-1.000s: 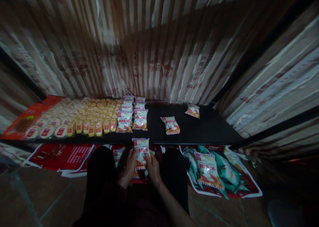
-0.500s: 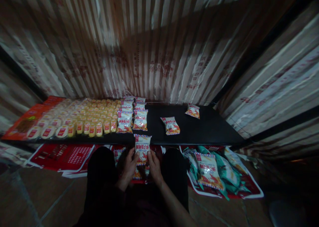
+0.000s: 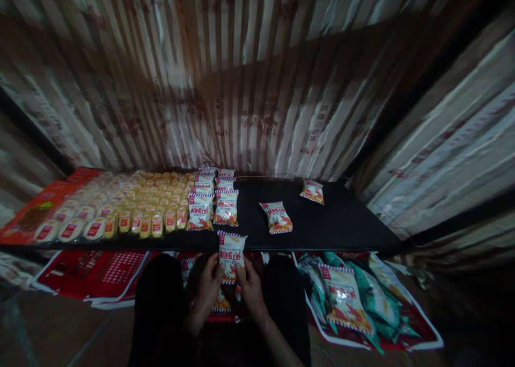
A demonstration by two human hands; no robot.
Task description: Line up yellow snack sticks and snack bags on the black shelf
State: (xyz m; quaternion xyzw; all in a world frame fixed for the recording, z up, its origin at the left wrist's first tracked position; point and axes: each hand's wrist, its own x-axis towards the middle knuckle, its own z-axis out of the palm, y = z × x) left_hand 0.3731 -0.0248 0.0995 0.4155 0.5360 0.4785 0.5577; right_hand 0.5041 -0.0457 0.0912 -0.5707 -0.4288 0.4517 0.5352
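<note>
A white, red and orange snack bag (image 3: 232,257) is held upright between my two hands, just in front of the black shelf's front edge. My left hand (image 3: 209,289) grips its left side, and my right hand (image 3: 250,287) grips its right side with the thumb on the front. Beyond it on the shelf (image 3: 249,238), matching bags stand in two short columns, with one front bag (image 3: 226,208) at the right and another (image 3: 200,212) at the left. Two more bags lie apart farther right, one nearer (image 3: 276,217) and one toward the back (image 3: 312,191).
Small yellow packs (image 3: 156,225), round white packs (image 3: 72,229) and orange packages (image 3: 34,208) fill the shelf's left part. Below the edge, a red basket (image 3: 428,337) at right holds green and white bags. Red printed bags (image 3: 92,273) lie at lower left. Striped sheeting stands behind.
The view has tilted, so the shelf appears lower in the picture. Both hands still hold the same bag, with little change in grip.
</note>
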